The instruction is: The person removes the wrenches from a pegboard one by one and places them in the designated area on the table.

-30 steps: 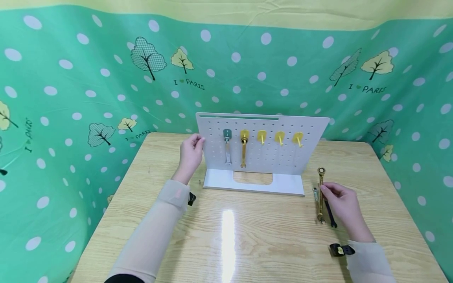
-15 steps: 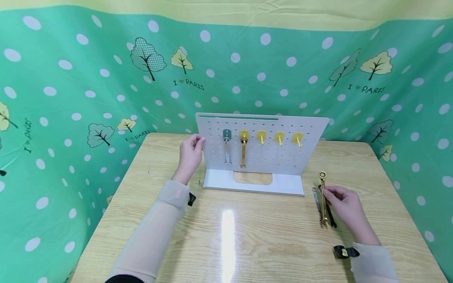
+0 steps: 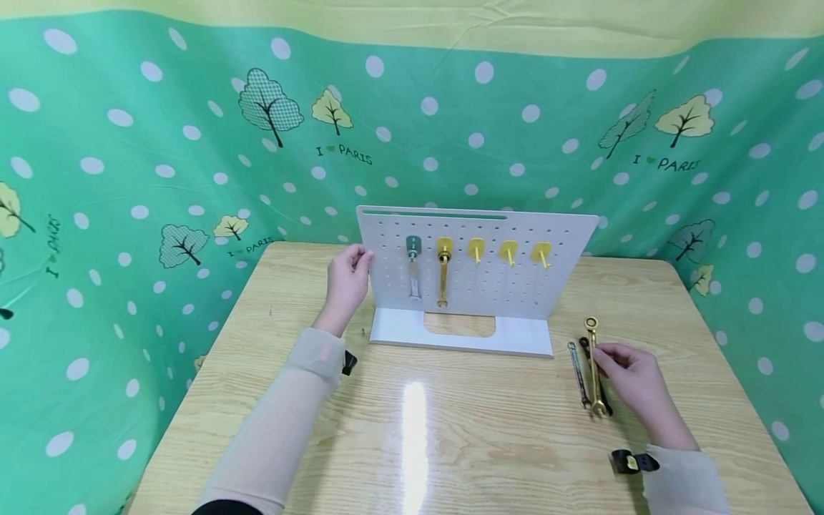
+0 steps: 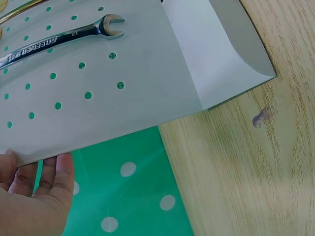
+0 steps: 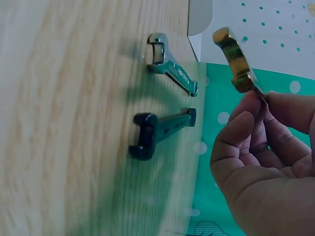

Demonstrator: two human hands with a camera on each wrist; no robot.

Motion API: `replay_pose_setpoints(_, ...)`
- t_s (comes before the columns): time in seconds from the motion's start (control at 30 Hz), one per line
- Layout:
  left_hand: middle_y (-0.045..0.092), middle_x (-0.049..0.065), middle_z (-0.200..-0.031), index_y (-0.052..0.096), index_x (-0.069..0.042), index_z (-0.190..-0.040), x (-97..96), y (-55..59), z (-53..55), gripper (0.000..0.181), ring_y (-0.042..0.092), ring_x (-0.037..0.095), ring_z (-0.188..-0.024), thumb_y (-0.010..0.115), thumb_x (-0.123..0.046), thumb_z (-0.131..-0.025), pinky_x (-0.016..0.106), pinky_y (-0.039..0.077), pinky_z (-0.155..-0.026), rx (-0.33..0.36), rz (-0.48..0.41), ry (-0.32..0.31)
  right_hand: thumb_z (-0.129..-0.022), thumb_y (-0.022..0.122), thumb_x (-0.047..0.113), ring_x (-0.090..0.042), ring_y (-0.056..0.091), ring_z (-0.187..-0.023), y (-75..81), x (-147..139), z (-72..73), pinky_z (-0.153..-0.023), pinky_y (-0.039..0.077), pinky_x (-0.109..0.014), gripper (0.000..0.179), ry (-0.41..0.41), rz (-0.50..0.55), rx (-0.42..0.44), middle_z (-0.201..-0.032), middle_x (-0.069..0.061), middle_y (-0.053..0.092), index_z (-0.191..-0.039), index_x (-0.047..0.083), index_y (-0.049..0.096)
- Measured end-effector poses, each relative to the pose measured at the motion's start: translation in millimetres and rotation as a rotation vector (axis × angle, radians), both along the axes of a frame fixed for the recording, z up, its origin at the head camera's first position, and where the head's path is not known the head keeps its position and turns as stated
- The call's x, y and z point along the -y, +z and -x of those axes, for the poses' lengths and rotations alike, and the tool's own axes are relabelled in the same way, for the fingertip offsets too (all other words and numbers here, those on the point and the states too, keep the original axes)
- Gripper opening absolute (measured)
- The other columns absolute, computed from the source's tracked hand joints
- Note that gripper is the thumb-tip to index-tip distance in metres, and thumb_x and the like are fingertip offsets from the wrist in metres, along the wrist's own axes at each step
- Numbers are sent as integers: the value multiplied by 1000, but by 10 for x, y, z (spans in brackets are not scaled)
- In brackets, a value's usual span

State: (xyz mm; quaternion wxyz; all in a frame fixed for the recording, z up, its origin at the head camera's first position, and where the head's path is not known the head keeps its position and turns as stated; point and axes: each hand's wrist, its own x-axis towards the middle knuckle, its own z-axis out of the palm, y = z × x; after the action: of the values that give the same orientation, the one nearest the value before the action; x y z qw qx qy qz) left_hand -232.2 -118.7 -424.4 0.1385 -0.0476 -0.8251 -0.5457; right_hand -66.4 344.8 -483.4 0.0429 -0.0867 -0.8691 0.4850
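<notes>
My left hand [image 3: 347, 282] grips the left edge of a white pegboard [image 3: 389, 286] between thumb and fingers; the left wrist view shows its fingertips at that edge. At the right, my right hand [image 3: 634, 375] pinches a gold combination wrench [image 3: 593, 349], its ring end pointing away from me. In the right wrist view, this wrench's open end [image 5: 236, 61] is raised off the table. Below it lie a silver wrench [image 5: 177, 73] and a black wrench [image 5: 167, 129], side by side on the wood. In the head view the gold wrench partly covers the black one.
On the pegboard, a silver wrench [image 3: 415, 277] hangs from a green hook [image 3: 413, 243] and a gold wrench [image 3: 443, 282] from a yellow hook. Three bare yellow hooks follow to the right, the middle hook [image 3: 508, 250] among them. Green dotted cloth [image 3: 476, 164] surrounds the wooden table [image 3: 502, 436].
My right hand has shifted slightly right and toward me with the gold wrench, which has moved off the silver wrench and over the black one. The left hand stays at the board's edge.
</notes>
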Motion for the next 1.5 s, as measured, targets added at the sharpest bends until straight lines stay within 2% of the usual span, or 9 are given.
replay_pose_setpoints(0.17,71,15,-94,68,3,-106,-2,7,-9,19,64,30,-77,56,-12,-106,26,51,-60,8,-1,-1,-105,61,18,1,62,-82,4,-24,-13,-70,55,-17,37,-13,-30,7,-108,-26,66,-119,-15,64)
replay_pose_setpoints(0.4,71,16,-95,68,4,-107,5,3,-15,19,64,31,-77,56,-11,-107,25,51,-60,4,-4,-9,-105,60,21,-3,64,-80,18,-52,-27,-68,56,-21,39,-30,-69,34,-106,-25,67,-120,-14,65)
replay_pose_setpoints(0.63,71,15,-93,68,3,-107,20,-2,-17,20,62,32,-74,55,-12,-107,24,49,-57,1,-8,-11,-106,59,26,-7,62,-81,10,-119,-50,-63,53,-20,42,-31,-174,62,-107,-25,69,-119,-12,67)
replay_pose_setpoints(0.83,71,16,-96,68,4,-107,18,11,-20,19,66,28,-81,56,-11,-106,29,55,-67,0,-2,-11,-105,60,27,-22,63,-88,-8,-169,-48,-63,50,-22,42,-12,-259,87,-108,-26,69,-118,-11,68)
replay_pose_setpoints(1.0,71,17,-97,68,4,-106,14,21,-22,19,68,27,-84,56,-11,-106,35,57,-72,3,-6,-16,-105,60,25,-27,63,-86,-22,-203,-55,-61,50,-27,39,-9,-290,91,-105,-25,69,-115,-11,69)
replay_pose_setpoints(1.5,71,18,-99,67,5,-107,10,8,-13,19,68,27,-87,55,-10,-106,36,58,-76,1,-7,-21,-104,60,21,-31,63,-84,-48,-251,-46,-61,51,-33,35,10,-320,118,-100,-24,69,-111,-12,69)
